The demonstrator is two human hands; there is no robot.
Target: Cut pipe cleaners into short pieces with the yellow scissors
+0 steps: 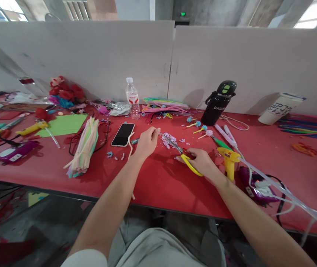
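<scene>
My left hand [147, 141] is closed in a pinch above the table. Whatever sits between its fingertips is too small to name. In my right hand [200, 162] is a pair of scissors [189, 165] with yellow and red handles, its blades pointing left toward the left fingertips. Just beyond and below the blades lies a heap of short lilac pipe cleaner pieces [168, 141]. A cream pipe cleaner [131, 145] runs down beside and behind my left forearm; whether the hand holds it is unclear. A black-screened phone [123, 134] lies left of that hand.
A bundle of pastel pipe cleaners [85, 148] lies at left. A water bottle [132, 99] and a black flask [218, 104] stand at the back. Right of my hand are a yellow glue gun [230, 160] and a purple power box [258, 187]. A white cup [279, 108] leans farther right.
</scene>
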